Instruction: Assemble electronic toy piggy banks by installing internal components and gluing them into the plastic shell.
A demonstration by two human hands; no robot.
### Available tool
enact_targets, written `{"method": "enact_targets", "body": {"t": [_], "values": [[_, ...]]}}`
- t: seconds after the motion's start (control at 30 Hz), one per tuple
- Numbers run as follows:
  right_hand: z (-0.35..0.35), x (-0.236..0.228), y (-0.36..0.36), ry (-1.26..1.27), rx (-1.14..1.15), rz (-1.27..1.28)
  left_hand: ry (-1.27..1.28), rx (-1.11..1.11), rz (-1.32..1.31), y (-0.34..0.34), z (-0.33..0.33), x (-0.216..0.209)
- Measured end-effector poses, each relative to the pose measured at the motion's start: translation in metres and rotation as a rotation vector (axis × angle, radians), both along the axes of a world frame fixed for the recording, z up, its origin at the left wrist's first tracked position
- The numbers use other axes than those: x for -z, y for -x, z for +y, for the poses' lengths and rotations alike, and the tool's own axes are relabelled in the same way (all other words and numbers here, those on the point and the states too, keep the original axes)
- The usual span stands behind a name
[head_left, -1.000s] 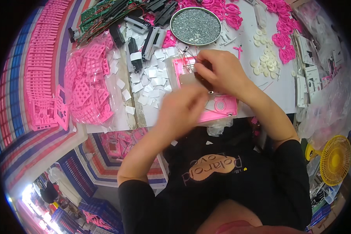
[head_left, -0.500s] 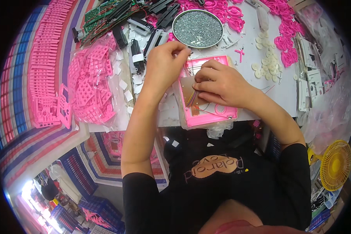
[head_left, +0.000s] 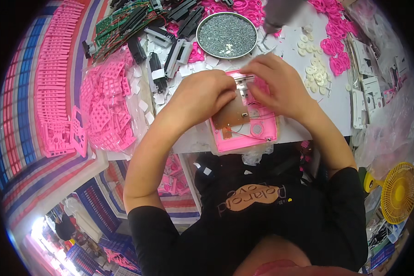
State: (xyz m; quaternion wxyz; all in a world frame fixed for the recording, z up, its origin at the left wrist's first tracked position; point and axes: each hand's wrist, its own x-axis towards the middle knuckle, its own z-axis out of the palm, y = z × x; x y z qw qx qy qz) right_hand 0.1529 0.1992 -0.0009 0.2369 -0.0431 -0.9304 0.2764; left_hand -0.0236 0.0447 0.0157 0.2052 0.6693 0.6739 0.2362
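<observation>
A pink plastic housing point(head_left: 234, 145) lies before me at the table's front edge, on clear plastic wrapping. Inside it sits a brown circuit board point(head_left: 232, 114) with thin wires, beside a round part point(head_left: 256, 129). My left hand point(head_left: 202, 95) is closed at the board's upper left, thumb against the fingers; what they pinch is hidden. Across from it, my right hand point(head_left: 280, 87) is slightly blurred over the housing's upper right, its thumb and fingers apart. Between the two hands shows a small light metallic part point(head_left: 242, 85) at the housing's far end.
Beyond the housing stands a round tray point(head_left: 198, 39) of small screws. A dark power screwdriver point(head_left: 280, 14) hangs at the top. Left are black modules point(head_left: 158, 69) and a bag of pink grids point(head_left: 106, 101); right are white discs point(head_left: 316, 76) and pink rings point(head_left: 339, 62).
The dark screwdriver has come into view above the tray. My left hand has moved down to the board; my right hand has moved up and off the wires, fingers spreading.
</observation>
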Motion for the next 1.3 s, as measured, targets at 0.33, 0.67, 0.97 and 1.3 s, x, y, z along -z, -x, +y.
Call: {"method": "enact_targets", "body": {"t": [0.33, 0.67, 0.97, 1.3], "values": [[-0.007, 0.008, 0.028, -0.273, -0.068, -0.107, -0.086, -0.459, -0.443, 0.013, -0.016, 0.018], [-0.075, 0.007, 0.016, -0.098, -0.277, 0.038, -0.041, -0.207, -0.324, 0.008, 0.017, -0.001], [-0.01, -0.004, 0.009, 0.091, 0.027, 0.044, -0.311, -0.25, -0.122, -0.028, -0.001, 0.02], [-0.002, -0.001, 0.006, -0.338, -0.033, -0.145, -0.493, -0.389, 0.04, -0.028, -0.008, 0.034]]}}
